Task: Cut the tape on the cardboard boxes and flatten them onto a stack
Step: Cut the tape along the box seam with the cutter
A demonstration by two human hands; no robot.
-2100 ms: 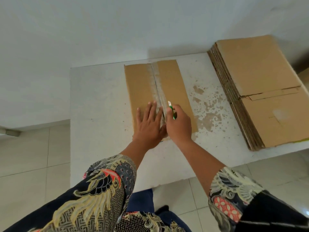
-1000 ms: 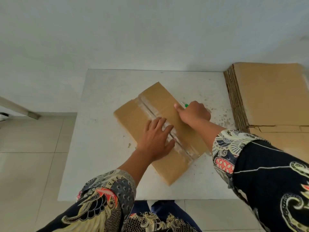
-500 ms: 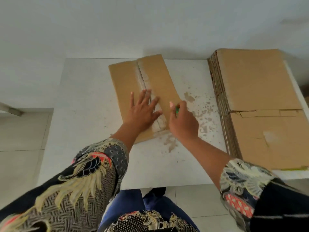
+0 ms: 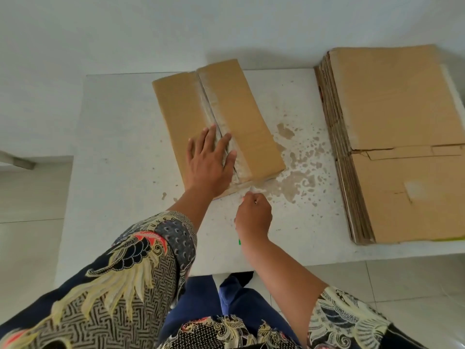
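Right hand (image 4: 253, 214) has drawn back off the box (image 4: 241, 117) toward the near table (image 4: 120, 137) edge, fingers curled around a cutter (image 4: 239, 241). Beyond them, left hand (image 4: 210, 162) presses flat on the box's taped seam. Stack (image 4: 402, 122) lies far right.

White table (image 4: 120, 152) (stained), plain white wall (image 4: 125, 28), pale tiled floor (image 4: 30, 238).

- The cardboard box (image 4: 221, 117) is matt brown corrugated board, with a strip of pale, slightly shiny tape (image 4: 214, 114) along its centre seam.
- The stack (image 4: 392, 142) at the right is the same matt brown cardboard, its layered edges rough and ribbed.
- The table (image 4: 120, 147) is white and matt, with chipped patches showing brownish material.
- The sleeves (image 4: 141, 263) are patterned cloth.
- The floor (image 4: 30, 248) is pale, smooth tile.
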